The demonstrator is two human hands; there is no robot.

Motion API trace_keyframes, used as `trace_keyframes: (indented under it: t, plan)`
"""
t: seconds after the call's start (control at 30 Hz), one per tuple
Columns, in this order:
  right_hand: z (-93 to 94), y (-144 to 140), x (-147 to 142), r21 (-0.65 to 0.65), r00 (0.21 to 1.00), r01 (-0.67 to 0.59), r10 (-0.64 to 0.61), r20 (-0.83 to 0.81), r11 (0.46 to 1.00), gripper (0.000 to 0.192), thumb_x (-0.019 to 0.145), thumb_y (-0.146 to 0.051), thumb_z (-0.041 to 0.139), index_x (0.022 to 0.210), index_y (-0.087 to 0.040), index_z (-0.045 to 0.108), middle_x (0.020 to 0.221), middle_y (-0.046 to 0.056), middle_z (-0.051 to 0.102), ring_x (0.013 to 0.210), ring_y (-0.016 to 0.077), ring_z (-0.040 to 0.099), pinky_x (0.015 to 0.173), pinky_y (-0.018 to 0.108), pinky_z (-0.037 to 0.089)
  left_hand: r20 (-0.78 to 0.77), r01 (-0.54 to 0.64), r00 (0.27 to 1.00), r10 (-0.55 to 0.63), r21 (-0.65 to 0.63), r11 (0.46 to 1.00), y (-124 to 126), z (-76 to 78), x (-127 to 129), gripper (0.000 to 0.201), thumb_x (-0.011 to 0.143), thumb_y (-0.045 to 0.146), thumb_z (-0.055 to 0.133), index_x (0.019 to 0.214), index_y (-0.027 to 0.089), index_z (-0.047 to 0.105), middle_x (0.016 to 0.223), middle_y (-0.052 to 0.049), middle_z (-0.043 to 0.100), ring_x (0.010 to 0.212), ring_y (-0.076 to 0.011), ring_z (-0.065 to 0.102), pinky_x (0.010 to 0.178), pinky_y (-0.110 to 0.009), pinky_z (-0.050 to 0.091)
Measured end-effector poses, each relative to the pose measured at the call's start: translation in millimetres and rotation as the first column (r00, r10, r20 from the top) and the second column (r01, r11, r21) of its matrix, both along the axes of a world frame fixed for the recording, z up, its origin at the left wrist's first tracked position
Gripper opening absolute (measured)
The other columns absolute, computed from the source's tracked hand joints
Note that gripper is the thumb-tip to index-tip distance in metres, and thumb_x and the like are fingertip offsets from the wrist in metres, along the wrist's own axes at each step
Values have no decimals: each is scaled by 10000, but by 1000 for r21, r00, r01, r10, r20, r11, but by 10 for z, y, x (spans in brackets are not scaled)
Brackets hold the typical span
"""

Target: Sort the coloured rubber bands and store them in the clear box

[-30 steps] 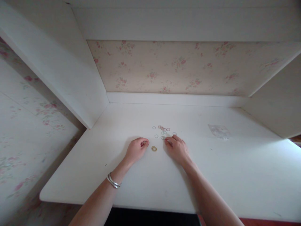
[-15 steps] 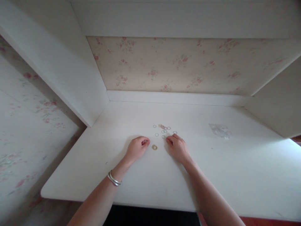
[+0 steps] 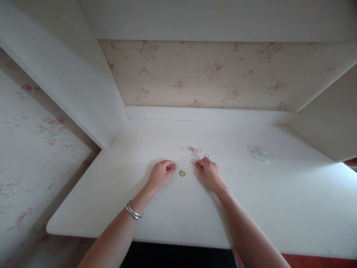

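Observation:
My left hand (image 3: 162,174) rests on the white desk with its fingers curled closed; anything inside them is hidden. Just right of it lies a small overlapping cluster of yellow rings (image 3: 182,173). On the other side of that cluster is my right hand (image 3: 208,172), also closed, thumb and fingertips together. Its fingertips are close to a thin greenish ring (image 3: 192,160); whether they touch it I cannot tell. Beyond the hands, several thin rings lie loose, with a bunch of reddish rings (image 3: 191,149) at the back. Another ring (image 3: 206,155) sits just past my right knuckles.
A clear plastic bag (image 3: 260,153) lies flat on the desk (image 3: 279,208) to the right. White panels (image 3: 92,93) rise on the left and right, with a low back ledge (image 3: 212,114) before flowered wallpaper (image 3: 178,74). The desk's front edge runs below my forearms.
The whole view has shifted slightly. Both hands keep their closed pose, and the rings stay where they were on the desk.

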State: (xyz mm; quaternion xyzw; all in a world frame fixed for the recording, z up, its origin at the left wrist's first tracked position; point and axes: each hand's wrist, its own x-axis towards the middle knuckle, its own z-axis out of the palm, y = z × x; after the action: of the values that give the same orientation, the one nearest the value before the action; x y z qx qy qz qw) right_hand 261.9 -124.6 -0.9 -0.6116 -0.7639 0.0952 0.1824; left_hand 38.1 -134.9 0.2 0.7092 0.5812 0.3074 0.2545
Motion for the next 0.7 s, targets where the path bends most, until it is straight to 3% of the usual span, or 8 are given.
trace_keyframes:
  t: [0.33,0.57,0.7]
  plan:
    - [20,-56,15,90,989,50,-36,-147,995,282,924,-306,372,921,-225,642,886,36,579,747,131,553,652,233,369,13,-1,1000,1,-16,1000,-2,13,0,262,853,360,481,885,198,685,737,-8,659,621,-116,554,594,-222,412]
    - [104,-153,-48,52,945,-261,266,-192,964,253,922,-267,388,879,-222,633,856,20,578,735,114,552,676,223,386,-6,4,1000,-4,-40,999,-1,48,7,270,856,363,473,884,191,679,730,-9,655,620,-113,549,580,-215,391]
    - [114,-177,-52,1,935,-320,316,-161,948,233,913,-239,399,878,-229,629,852,8,574,730,109,550,676,223,385,-10,15,1000,-15,-33,999,-3,45,5,260,857,356,472,871,196,677,738,-9,654,633,-115,552,595,-216,398]
